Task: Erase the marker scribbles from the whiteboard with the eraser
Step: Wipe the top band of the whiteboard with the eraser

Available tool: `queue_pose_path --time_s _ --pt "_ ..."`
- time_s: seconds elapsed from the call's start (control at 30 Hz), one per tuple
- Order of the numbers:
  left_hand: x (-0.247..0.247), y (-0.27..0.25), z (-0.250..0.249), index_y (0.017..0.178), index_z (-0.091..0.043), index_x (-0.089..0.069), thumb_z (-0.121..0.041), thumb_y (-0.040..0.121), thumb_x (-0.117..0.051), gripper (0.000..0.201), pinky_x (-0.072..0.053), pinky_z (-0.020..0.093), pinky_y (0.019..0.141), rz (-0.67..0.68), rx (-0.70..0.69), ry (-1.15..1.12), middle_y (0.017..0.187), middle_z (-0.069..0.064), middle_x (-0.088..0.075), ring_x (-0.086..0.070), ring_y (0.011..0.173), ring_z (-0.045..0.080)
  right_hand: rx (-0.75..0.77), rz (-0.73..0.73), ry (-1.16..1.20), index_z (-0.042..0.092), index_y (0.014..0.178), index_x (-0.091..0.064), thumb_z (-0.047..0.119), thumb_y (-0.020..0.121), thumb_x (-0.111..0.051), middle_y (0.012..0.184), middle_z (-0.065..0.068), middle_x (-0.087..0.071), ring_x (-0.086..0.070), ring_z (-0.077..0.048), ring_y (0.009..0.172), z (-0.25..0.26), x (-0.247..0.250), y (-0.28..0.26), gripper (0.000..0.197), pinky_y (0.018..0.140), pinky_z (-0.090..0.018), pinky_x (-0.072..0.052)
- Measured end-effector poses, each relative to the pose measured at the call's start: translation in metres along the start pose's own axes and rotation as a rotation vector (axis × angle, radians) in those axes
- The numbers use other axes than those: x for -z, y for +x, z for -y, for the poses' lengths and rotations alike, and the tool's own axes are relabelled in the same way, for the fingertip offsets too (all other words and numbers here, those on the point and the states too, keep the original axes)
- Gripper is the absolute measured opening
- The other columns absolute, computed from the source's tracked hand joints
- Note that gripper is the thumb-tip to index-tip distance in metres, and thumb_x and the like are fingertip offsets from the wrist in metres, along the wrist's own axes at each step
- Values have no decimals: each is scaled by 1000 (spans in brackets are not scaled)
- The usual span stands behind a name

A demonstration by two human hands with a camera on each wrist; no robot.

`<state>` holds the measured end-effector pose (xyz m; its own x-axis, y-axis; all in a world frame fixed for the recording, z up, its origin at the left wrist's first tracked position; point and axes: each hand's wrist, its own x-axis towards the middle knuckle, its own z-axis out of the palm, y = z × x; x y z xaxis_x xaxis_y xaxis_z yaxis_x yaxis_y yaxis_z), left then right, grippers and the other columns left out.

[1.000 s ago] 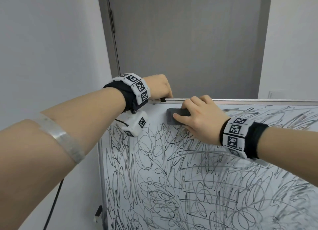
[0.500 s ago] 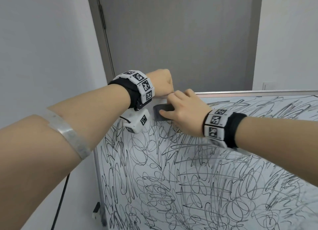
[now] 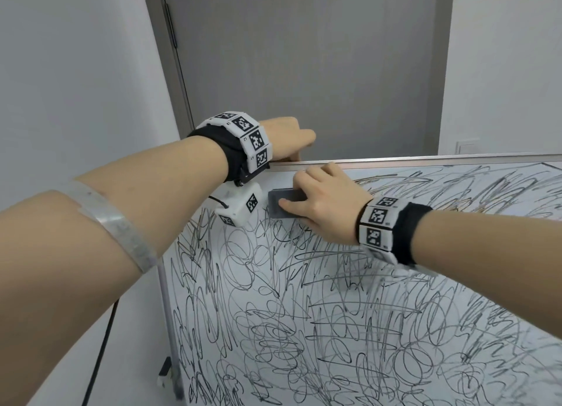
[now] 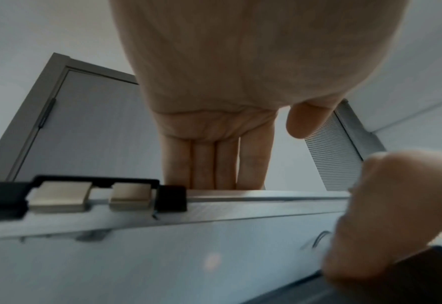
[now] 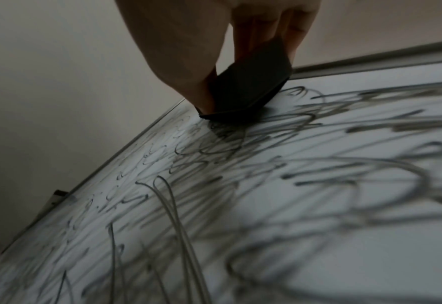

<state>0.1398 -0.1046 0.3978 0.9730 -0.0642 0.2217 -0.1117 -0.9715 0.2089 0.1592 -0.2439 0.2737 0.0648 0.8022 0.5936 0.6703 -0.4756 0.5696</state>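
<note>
I see one whiteboard (image 3: 365, 299), one dark eraser (image 3: 281, 206) and my two hands. My right hand (image 3: 327, 206) grips the eraser, thumb below and fingers on top, and presses it flat on the whiteboard near its top left corner. My left hand (image 3: 287, 138) hooks its fingers (image 4: 216, 162) over the whiteboard's top edge. Black scribbles (image 3: 319, 329) cover nearly all of the whiteboard. One grey door (image 3: 304, 65) stands behind the whiteboard. My wrist camera (image 3: 240, 205) hides a bit of that corner.

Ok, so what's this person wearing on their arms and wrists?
Both arms are bare, no sleeves. Each wrist has a black strap under a white band of square black-and-white markers. A white camera box with a black cable hangs beneath the left wrist. A clear band circles the left forearm.
</note>
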Motion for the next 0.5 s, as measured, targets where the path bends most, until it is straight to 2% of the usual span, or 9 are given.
queue_pose_path --time_s 0.07,0.13,0.2,0.3,0.4,0.43,0.5 --pt "-2 2 0 72 -9 -65 -42 94 -43 46 -45 31 74 -15 0 34 88 1 -74 -58 73 24 9 23 -10 25 119 -68 24 76 -73 94 -10 -53 -50 -29 82 -14 6 -16 43 73 -40 -35" --pt "-3 3 -1 74 -6 -61 -45 94 -43 47 -41 30 65 -44 -2 73 78 5 -68 -50 62 25 8 50 -36 26 122 -67 27 78 -73 96 -10 -55 -51 -29 84 -36 14 -40 44 75 -41 -34" --pt "-4 3 -1 78 -8 -61 -45 95 -43 45 -35 29 61 -53 2 98 68 4 -57 -45 57 24 -7 54 -59 26 123 -66 27 80 -72 99 -11 -56 -52 -31 85 -58 22 -65 44 76 -43 -38" --pt "-5 5 0 75 -10 -58 -47 94 -42 44 -34 30 64 -59 -9 113 69 5 -54 -42 60 24 -47 48 -76 25 123 -66 29 85 -68 101 -11 -57 -52 -32 86 -73 32 -87 38 78 -44 -39" --pt "-5 8 -2 69 -9 -57 -46 93 -42 47 -41 30 64 -67 -24 140 80 6 -67 -49 60 25 -71 21 -71 25 123 -65 33 88 -65 100 -10 -56 -51 -30 85 -63 28 -79 37 76 -42 -38" --pt "-5 9 -5 67 -8 -57 -46 93 -41 49 -45 31 66 -64 -35 150 84 8 -71 -52 61 25 -83 6 -65 25 124 -64 36 88 -63 100 -10 -56 -50 -30 85 -56 24 -72 37 75 -42 -37" --pt "-4 9 -9 69 -5 -61 -47 93 -40 52 -52 38 79 -40 -45 148 89 13 -74 -62 70 29 -115 -30 -57 23 124 -62 38 87 -62 101 -10 -55 -49 -29 85 -40 13 -53 40 73 -41 -36"
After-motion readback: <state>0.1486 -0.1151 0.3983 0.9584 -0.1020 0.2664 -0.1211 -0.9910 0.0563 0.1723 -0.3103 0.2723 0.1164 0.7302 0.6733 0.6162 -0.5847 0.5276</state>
